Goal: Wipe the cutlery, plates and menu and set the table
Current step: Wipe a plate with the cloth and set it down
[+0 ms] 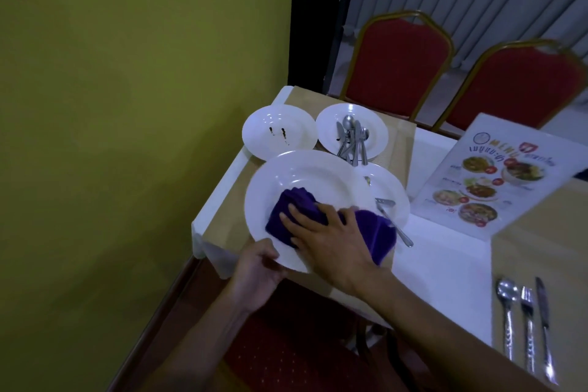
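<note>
Wiping step. The left hand (258, 266) grips the plate (305, 169) by its rim; the right hand (331, 232), fingers flat, presses the cloth (283, 213). Next, likely, comes the stained plate (264, 140).

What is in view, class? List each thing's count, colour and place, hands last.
Held plate: one, white, near table corner.
Other plates: three, white, behind and beside it.
Cloth: one, purple, on held plate.
Loose cutlery: several, silver, on far plate.
Fork: one, silver, on partly hidden plate.
Laid cutlery: three, silver, near right.
Menu: one, multicoloured, table's right side.
Table: one, white-clothed, tan placemats.
Chairs: two, red, gold-framed, across table.
Left hand: grips held plate's rim.
Right hand: presses cloth.
</note>
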Tool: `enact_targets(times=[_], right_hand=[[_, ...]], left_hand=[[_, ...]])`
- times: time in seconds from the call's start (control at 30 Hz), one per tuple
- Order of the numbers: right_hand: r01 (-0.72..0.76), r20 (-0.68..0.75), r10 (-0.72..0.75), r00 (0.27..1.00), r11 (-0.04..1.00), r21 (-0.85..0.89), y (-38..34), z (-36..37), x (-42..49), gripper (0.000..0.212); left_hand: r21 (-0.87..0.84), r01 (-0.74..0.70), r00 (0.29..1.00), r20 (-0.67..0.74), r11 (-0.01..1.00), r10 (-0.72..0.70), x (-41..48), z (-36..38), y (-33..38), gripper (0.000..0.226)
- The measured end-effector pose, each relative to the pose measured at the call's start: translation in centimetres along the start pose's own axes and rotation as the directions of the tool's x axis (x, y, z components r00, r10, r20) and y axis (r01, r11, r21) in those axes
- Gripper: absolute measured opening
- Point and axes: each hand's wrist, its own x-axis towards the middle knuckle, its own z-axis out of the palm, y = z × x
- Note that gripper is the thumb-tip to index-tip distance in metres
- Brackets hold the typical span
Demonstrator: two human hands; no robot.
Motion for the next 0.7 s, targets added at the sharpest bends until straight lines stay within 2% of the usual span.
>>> enact_targets(times=[0.03, 0.1, 0.2, 0.3, 0.4, 0.47, 0.5, 0.53, 0.6, 0.63, 0.67, 0.7], right_hand=[[-0.016, -0.027, 0.016, 0.999, 1.000, 0.000, 0.2, -0.2, 0.3, 0.048], [-0.094, -0.077, 0.095, 0.992, 0.996, 0.010, 2.1, -0.7, 1.0, 0.049], [-0.241, -0.137, 0.236, 0.962, 0.970, -0.025, 5.3, -1.5, 0.3, 0.051], [-0.354, -0.231, 0.352, 0.907, 0.934, 0.034, 5.3, -2.0, -2.4, 0.048], [-0.229, -0.243, 0.260, 0.935, 0.962, 0.149, 3.1, -1.7, -5.0, 0.041], [-0.126, -0.271, 0.159, 0.949, 0.983, 0.134, 3.9, -2.3, -4.8, 0.041], [-0.154, -0.293, 0.189, 0.937, 0.978, 0.139, 4.8, -2.9, -4.0, 0.041], [-0.244, -0.317, 0.289, 0.903, 0.954, 0.174, 5.9, -3.4, -3.3, 0.042], [-0.448, -0.372, 0.541, 0.754, 0.839, 0.310, 7.4, -4.6, -2.5, 0.044], [-0.456, -0.402, 0.582, 0.707, 0.810, 0.369, 7.1, -5.0, -2.6, 0.045], [-0.375, -0.461, 0.518, 0.720, 0.850, 0.369, 6.5, -4.9, -2.9, 0.045], [-0.231, -0.514, 0.356, 0.780, 0.928, 0.293, 5.5, -4.6, -3.6, 0.045]], left_hand=[[0.045, 0.049, 0.999, 0.009, 0.998, -0.049, 0.0, 0.7, -0.5, 0.022], [0.107, 0.074, 0.997, -0.012, 0.991, -0.073, 0.3, 2.0, -1.2, 0.036], [0.162, 0.011, 1.000, -0.028, 0.987, -0.006, 0.7, 3.4, -0.7, 0.034], [0.191, -0.022, 1.000, -0.015, 0.981, 0.026, 1.0, 4.6, -0.3, 0.033], [0.229, 0.010, 1.000, -0.003, 0.973, -0.009, 0.7, 6.1, -1.3, 0.014], [0.279, 0.041, 0.999, 0.004, 0.959, -0.044, 0.2, 7.0, -2.6, 0.026], [0.297, 0.060, 0.998, 0.006, 0.953, -0.065, -0.1, 7.3, -3.2, 0.031], [0.315, 0.075, 0.996, 0.012, 0.946, -0.083, -0.3, 7.7, -3.7, 0.029], [0.337, 0.102, 0.994, 0.008, 0.936, -0.111, -0.7, 8.7, -4.0, 0.017], [0.364, 0.108, 0.993, -0.001, 0.925, -0.115, -0.7, 9.1, -3.9, 0.020], [0.394, 0.102, 0.994, 0.000, 0.913, -0.110, -0.5, 9.4, -3.8, 0.018], [0.415, 0.091, 0.995, 0.008, 0.905, -0.103, -0.4, 9.5, -3.7, 0.020]])
